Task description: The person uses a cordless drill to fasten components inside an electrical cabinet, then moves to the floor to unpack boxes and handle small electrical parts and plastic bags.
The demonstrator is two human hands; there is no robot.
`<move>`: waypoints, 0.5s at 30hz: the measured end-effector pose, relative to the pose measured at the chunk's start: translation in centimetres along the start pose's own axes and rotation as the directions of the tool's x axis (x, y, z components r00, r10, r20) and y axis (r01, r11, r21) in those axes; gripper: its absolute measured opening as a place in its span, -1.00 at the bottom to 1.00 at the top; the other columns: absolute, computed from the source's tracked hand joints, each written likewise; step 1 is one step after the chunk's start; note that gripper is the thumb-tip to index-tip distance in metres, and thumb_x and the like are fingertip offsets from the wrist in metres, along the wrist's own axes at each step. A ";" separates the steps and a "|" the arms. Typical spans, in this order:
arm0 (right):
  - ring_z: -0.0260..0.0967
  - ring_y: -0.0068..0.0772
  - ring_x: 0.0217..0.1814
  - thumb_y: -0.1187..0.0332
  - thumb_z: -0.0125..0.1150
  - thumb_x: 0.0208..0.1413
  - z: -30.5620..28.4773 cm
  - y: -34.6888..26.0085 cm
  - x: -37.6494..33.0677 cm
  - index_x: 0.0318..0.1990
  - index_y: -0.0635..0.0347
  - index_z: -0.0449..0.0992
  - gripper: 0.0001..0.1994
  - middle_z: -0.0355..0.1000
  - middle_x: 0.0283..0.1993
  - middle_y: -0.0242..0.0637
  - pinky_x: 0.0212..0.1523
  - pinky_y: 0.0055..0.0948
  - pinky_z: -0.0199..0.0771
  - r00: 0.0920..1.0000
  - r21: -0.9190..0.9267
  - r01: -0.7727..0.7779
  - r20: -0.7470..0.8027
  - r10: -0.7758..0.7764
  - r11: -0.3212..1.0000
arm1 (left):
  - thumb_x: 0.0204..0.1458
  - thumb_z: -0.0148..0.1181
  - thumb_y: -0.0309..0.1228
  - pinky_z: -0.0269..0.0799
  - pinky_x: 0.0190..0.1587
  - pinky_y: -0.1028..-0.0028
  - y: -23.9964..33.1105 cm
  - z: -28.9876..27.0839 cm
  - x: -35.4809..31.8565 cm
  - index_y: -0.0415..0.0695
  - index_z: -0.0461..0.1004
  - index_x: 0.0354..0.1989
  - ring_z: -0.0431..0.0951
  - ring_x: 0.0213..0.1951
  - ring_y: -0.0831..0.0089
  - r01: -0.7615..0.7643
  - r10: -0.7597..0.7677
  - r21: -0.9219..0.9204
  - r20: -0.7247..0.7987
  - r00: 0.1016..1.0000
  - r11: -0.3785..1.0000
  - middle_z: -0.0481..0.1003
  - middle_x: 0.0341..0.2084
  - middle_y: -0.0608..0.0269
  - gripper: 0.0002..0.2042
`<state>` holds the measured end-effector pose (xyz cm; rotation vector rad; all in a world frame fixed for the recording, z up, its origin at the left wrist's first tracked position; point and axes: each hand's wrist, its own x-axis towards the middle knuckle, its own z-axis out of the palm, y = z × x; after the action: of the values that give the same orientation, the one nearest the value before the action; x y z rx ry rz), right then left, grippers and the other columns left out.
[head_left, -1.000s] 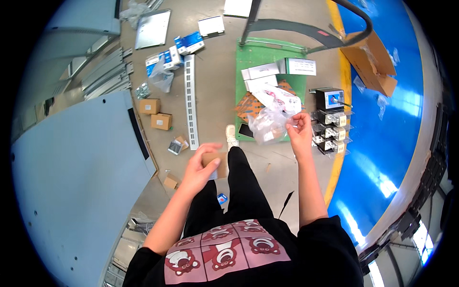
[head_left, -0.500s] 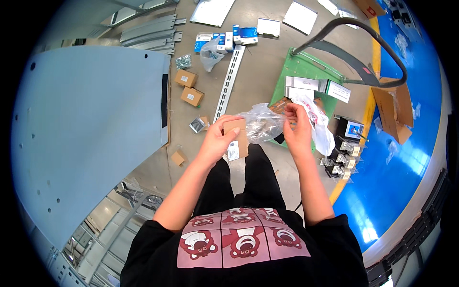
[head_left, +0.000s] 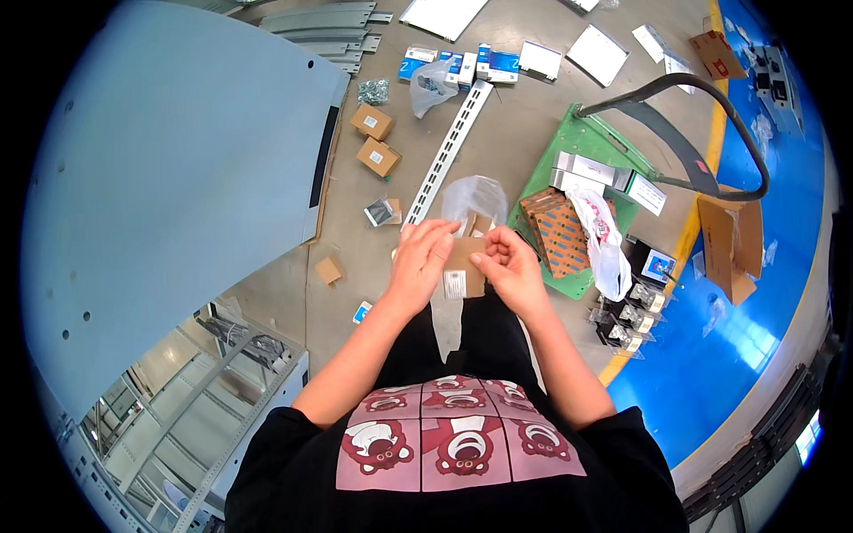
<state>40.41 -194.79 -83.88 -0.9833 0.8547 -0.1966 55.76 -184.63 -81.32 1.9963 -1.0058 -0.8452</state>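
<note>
A green cart (head_left: 565,133) stands rightward, a slotted white strip (head_left: 449,151) lies ahead, and a clear bag (head_left: 471,190) backs the small cardboard box (head_left: 465,255). Left hand (head_left: 418,269) and right hand (head_left: 518,277) grip its sides above the legs; its long axis apparently points forward.

A: What sort of place are we listing?
B: Industrial workshop. Item: blue-grey panel (head_left: 195,169), drilled, is filling the area left of the left hand (head_left: 421,265). Item: slotted metal rail (head_left: 448,154) is lying on grey floor (head_left: 520,124) beyond the hands, metal strips (head_left: 324,35) farther off.
A: And right of the right hand (head_left: 514,274)?
B: Green platform trolley (head_left: 582,135) is standing nearby; farther out, yellow floor line (head_left: 686,233) is edging glossy blue floor (head_left: 746,342).
</note>
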 end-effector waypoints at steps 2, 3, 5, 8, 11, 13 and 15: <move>0.37 -0.71 -0.37 0.56 0.21 0.10 0.0 -0.3 -0.6 -0.20 0.24 0.32 -0.81 0.39 -0.29 -0.41 -0.43 -0.66 0.36 0.999 -0.018 0.000 -0.053 -0.001 1.000 | 0.19 0.07 -0.36 0.28 0.01 0.34 -0.5 -0.6 -0.2 -0.20 0.57 -0.15 0.39 -0.13 0.25 0.021 -0.018 0.042 -0.064 0.998 0.999 0.51 -0.23 0.21 -0.79; 0.41 -0.64 -0.39 0.56 0.18 0.13 0.6 -1.5 -1.2 -0.24 0.24 0.30 -0.84 0.40 -0.30 -0.35 -0.41 -0.61 0.45 0.989 0.051 0.020 -0.145 -0.012 0.998 | 0.20 0.05 -0.40 0.30 -0.03 0.35 -1.0 -0.9 -0.5 -0.21 0.57 -0.15 0.40 -0.18 0.29 0.016 -0.006 0.108 -0.095 0.995 0.994 0.50 -0.24 0.23 -0.79; 0.48 -0.52 -0.34 0.55 0.14 0.16 1.3 -1.9 -1.6 -0.25 0.25 0.28 -0.87 0.43 -0.26 -0.26 -0.34 -0.55 0.53 0.958 0.145 0.158 -0.262 -0.116 0.977 | 0.17 0.04 -0.49 0.33 -0.14 0.40 -1.6 -1.3 -0.8 -0.24 0.56 -0.17 0.41 -0.28 0.37 0.081 -0.068 0.087 -0.135 0.988 0.993 0.49 -0.26 0.25 -0.81; 0.53 -0.47 -0.30 0.55 0.12 0.18 3.7 -2.9 -1.8 -0.28 0.26 0.26 -0.87 0.44 -0.26 -0.24 -0.34 -0.53 0.53 0.921 0.165 0.250 -0.343 -0.182 0.954 | 0.06 0.02 -0.64 0.35 -0.31 0.50 -1.7 -0.9 -1.0 -0.29 0.54 -0.20 0.41 -0.43 0.45 0.175 -0.187 -0.093 -0.145 0.972 0.980 0.46 -0.32 0.23 -0.81; 0.55 -0.46 -0.27 0.55 0.11 0.19 5.0 -1.2 -0.6 -0.30 0.28 0.24 -0.86 0.45 -0.30 -0.25 -0.35 -0.53 0.51 0.919 0.022 0.250 -0.320 -0.230 0.968 | -0.03 0.02 -0.70 0.37 -0.37 0.48 -1.7 -0.8 -1.0 -0.27 0.53 -0.20 0.45 -0.46 0.40 0.105 -0.119 -0.081 -0.185 0.976 0.991 0.46 -0.32 0.20 -0.77; 0.47 -0.56 -0.40 0.52 0.17 0.13 6.2 -0.5 0.3 -0.37 0.28 0.24 -0.82 0.42 -0.43 -0.31 -0.42 -0.52 0.43 0.906 -0.225 0.222 -0.313 -0.286 0.949 | -0.04 0.04 -0.66 0.45 -0.30 0.35 -1.4 -1.3 -1.1 -0.21 0.53 -0.20 0.55 -0.36 0.22 0.100 -0.111 -0.068 -0.190 0.976 0.993 0.49 -0.28 0.15 -0.77; 0.36 -0.57 -0.49 0.49 0.21 0.08 6.8 0.7 1.6 -0.43 0.28 0.24 -0.78 0.39 -0.48 -0.31 -0.46 -0.49 0.37 0.922 -0.334 0.135 -0.303 -0.242 0.933 | -0.08 0.03 -0.71 0.44 -0.32 0.42 -1.9 -1.6 -1.5 -0.25 0.52 -0.20 0.54 -0.37 0.29 0.011 -0.008 0.017 -0.201 0.980 1.000 0.49 -0.28 0.12 -0.74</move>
<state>46.18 -190.81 -83.50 -1.3529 1.1278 -0.4200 57.05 -182.06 -81.71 2.0561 -0.8912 -0.6259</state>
